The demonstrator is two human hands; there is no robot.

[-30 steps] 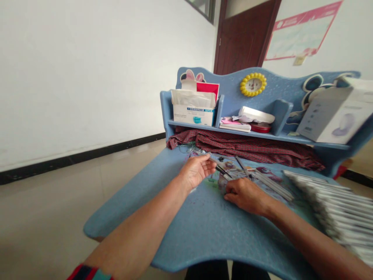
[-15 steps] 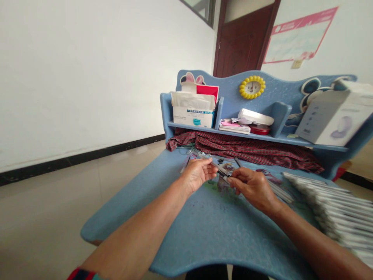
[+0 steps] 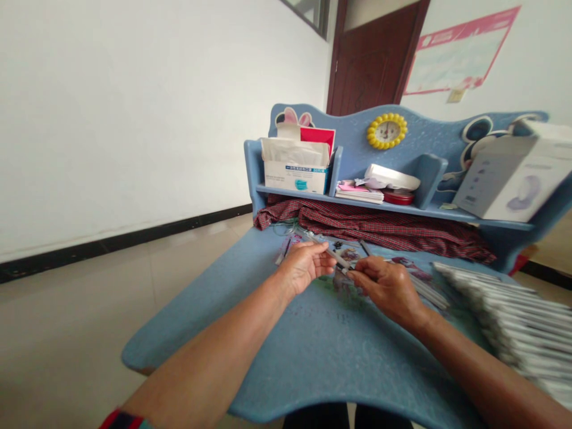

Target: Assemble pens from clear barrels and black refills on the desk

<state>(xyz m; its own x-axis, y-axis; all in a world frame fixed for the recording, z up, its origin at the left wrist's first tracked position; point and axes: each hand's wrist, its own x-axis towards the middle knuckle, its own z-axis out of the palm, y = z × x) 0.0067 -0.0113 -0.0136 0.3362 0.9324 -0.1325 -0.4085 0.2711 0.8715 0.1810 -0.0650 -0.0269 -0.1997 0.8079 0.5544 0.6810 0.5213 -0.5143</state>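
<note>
Between my hands is a thin pen-like stick (image 3: 339,260), pale and clear with a dark part near the right-hand end. My left hand (image 3: 305,267) pinches its far left end between thumb and fingers, the other fingers loosely curled. The fingertips of my right hand (image 3: 385,283) close on its near right end. Its exact kind is too small to make out. Small black pieces (image 3: 338,245) lie on the table just beyond it. Several similar slim sticks (image 3: 431,292) lie by my right wrist, and a large pile of them (image 3: 513,316) is stacked at the right.
The blue table (image 3: 322,363) has a raised shelf behind it. On that shelf stand a mask box (image 3: 295,176), papers (image 3: 358,193), a red round tin (image 3: 398,197) and a white box (image 3: 513,173). Checked cloth (image 3: 379,223) lies bunched beneath the shelf.
The dark part showing between my hands is shorter, and more of the pale clear part shows. My right hand has shifted very slightly left; the left hand stays almost in place.
</note>
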